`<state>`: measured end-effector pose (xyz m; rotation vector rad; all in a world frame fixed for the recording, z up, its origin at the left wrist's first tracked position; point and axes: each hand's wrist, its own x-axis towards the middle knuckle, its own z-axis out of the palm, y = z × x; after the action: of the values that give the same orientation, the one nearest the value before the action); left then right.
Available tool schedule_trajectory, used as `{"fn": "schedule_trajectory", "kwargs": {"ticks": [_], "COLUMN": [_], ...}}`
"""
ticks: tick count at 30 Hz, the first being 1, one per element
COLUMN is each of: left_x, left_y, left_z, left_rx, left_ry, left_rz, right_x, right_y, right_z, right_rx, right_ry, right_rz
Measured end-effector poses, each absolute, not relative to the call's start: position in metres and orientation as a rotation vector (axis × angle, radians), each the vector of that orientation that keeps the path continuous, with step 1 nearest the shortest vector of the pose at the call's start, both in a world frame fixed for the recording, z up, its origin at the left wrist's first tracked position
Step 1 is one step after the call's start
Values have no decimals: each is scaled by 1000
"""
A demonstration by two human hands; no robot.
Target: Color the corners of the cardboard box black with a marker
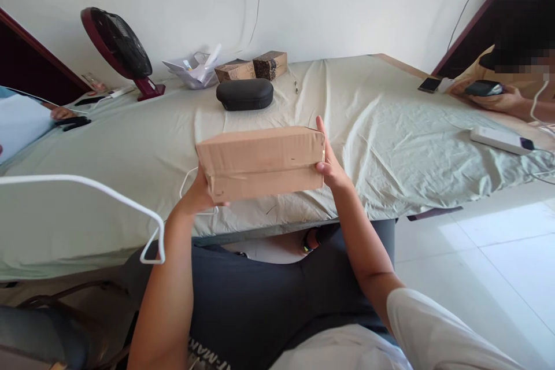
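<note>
Against a white wall [347, 6] stands a cloth-covered table [403, 133]. Over its near side, a cardboard box [264, 163] is held up. Keeping it level likely calls for even pressure at both ends, without denting it. The left hand [198, 193] has its grip around one end, fingertips beneath; the right hand [333, 166] clasps the other, thumb on the near side. Left forearm [173, 260] and right forearm [364, 231] converge forward. Beyond lies a black case [245, 95].
</note>
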<state>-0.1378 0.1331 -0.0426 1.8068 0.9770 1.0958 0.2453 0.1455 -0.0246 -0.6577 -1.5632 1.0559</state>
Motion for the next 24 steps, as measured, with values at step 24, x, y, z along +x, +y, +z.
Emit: {"fn": "schedule_trajectory", "kwargs": {"ticks": [24], "left_x": [-100], "left_y": [122], "left_z": [-22], "left_rx": [1330], "left_ry": [932], "left_rz": [1445], "right_x": [219], "right_y": [150], "right_z": [-41], "right_rx": [-796], "right_ry": [-1300], "right_rz": [1252]}}
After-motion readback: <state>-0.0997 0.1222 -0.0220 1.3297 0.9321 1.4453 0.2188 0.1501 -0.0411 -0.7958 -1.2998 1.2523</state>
